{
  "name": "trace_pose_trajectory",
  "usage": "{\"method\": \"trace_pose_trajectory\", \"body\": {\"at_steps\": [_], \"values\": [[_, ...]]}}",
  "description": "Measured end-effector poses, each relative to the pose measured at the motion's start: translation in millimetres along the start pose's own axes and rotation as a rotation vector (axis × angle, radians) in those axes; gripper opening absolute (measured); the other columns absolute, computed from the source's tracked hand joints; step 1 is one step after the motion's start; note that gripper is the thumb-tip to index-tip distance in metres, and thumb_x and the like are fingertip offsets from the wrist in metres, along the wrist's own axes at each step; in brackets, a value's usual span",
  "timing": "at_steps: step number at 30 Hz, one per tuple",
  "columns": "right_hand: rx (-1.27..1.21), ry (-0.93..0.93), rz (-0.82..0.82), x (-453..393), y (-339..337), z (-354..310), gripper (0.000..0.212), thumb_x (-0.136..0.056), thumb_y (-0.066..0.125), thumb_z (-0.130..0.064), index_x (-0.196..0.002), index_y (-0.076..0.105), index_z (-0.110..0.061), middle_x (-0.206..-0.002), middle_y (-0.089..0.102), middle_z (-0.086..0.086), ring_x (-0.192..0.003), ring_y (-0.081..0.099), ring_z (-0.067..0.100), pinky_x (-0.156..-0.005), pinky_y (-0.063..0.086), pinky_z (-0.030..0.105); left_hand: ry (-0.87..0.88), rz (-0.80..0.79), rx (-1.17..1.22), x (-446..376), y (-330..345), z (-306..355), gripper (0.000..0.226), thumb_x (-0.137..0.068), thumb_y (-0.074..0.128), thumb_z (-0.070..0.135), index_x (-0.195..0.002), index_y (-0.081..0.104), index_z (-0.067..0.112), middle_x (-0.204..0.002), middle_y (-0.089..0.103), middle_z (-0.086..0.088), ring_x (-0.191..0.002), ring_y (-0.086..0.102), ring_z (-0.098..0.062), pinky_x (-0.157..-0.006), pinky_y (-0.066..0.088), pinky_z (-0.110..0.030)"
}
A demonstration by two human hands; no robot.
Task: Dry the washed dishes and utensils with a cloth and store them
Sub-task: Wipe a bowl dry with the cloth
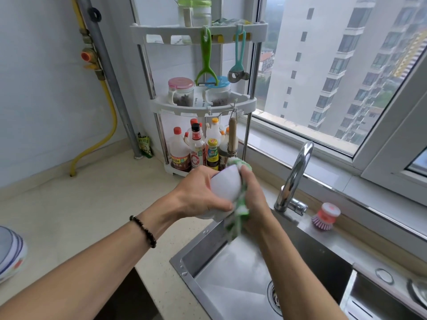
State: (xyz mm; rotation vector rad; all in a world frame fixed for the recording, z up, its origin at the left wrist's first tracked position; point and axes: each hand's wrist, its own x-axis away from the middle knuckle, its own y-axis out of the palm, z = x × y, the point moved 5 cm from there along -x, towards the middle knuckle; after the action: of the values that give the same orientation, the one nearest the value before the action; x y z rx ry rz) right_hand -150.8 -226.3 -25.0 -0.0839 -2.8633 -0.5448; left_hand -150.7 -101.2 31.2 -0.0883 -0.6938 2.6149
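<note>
A stack of blue-striped bowls (pixel 10 252) sits on the countertop (pixel 92 204) at nine o'clock. At centre, the left hand (pixel 198 192) grips a white bowl (pixel 225 184) above the steel sink's (pixel 242 273) edge; the right hand (pixel 254 195) clutches a green-and-white cloth (pixel 240 211) against it. A faucet (pixel 295 176) and pink dish brush (pixel 325 215) stand at three o'clock.

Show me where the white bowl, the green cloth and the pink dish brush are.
white bowl (pixel 225 183): head view, on its outer side, between the hands.
green cloth (pixel 240 210): head view, on the bunched part below the bowl.
pink dish brush (pixel 325 215): head view, on its body beside the tap.
</note>
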Motion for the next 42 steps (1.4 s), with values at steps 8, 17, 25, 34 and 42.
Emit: {"method": "trace_pose_trajectory", "body": {"at_steps": [8, 17, 25, 34, 42], "values": [[-0.091, 0.126, -0.031, -10.3, -15.4, -2.5, 0.047, -0.1, 0.046, -0.044, -0.105, 0.067, -0.003, -0.088, 0.073, 0.022, -0.071, 0.069, 0.029, -0.059, 0.056, 0.032, -0.091, -0.187, 0.122, -0.7, -15.2, 11.9, 0.054, -0.052, 0.09, 0.035, -0.099, 0.075, 0.013, -0.098, 0.076, -0.006, -0.092, 0.073, -0.025, -0.079, 0.061, -0.037], [0.57, -0.445, -0.016, -1.2, 7.7, -17.2, 0.033, -0.104, 0.045, -0.044, -0.116, 0.066, -0.023, -0.12, 0.061, -0.001, -0.105, 0.061, 0.012, -0.093, 0.051, 0.03, -0.153, -0.031, 0.008, -18.2, 4.4, 0.1, 0.015, -0.072, 0.079, -0.005, -0.079, 0.072, 0.006, -0.073, 0.071, -0.003, -0.07, 0.067, -0.018, -0.066, 0.057, -0.034], [0.358, -0.3, -0.001, -18.1, -4.8, -5.3, 0.036, -0.102, 0.044, -0.052, -0.103, 0.065, -0.023, -0.095, 0.069, 0.009, -0.084, 0.069, 0.022, -0.075, 0.058, 0.039, -0.09, 0.071, 0.011, -16.3, 13.1, -6.0, 0.014, -0.071, 0.081, -0.002, -0.078, 0.071, 0.004, -0.069, 0.07, -0.002, -0.062, 0.067, -0.017, -0.058, 0.056, -0.03], [0.393, -0.308, 0.01, -14.2, 15.0, -7.9, 0.038, -0.104, 0.04, -0.047, -0.104, 0.064, -0.018, -0.103, 0.067, 0.01, -0.088, 0.065, 0.018, -0.081, 0.055, 0.036, -0.113, 0.194, 0.067, -12.4, 2.5, -17.2, 0.01, -0.076, 0.078, -0.002, -0.075, 0.071, 0.005, -0.067, 0.069, -0.003, -0.062, 0.065, -0.017, -0.057, 0.054, -0.03], [0.229, -0.267, 0.052, -10.8, 39.1, 0.7, 0.029, -0.104, 0.045, -0.041, -0.103, 0.069, -0.025, -0.111, 0.069, 0.011, -0.101, 0.068, 0.026, -0.089, 0.057, 0.048, -0.25, 0.449, 0.472, 3.9, -31.6, -32.0, 0.019, -0.068, 0.089, 0.007, -0.08, 0.073, 0.009, -0.078, 0.075, -0.005, -0.072, 0.071, -0.023, -0.058, 0.056, -0.031]]}}
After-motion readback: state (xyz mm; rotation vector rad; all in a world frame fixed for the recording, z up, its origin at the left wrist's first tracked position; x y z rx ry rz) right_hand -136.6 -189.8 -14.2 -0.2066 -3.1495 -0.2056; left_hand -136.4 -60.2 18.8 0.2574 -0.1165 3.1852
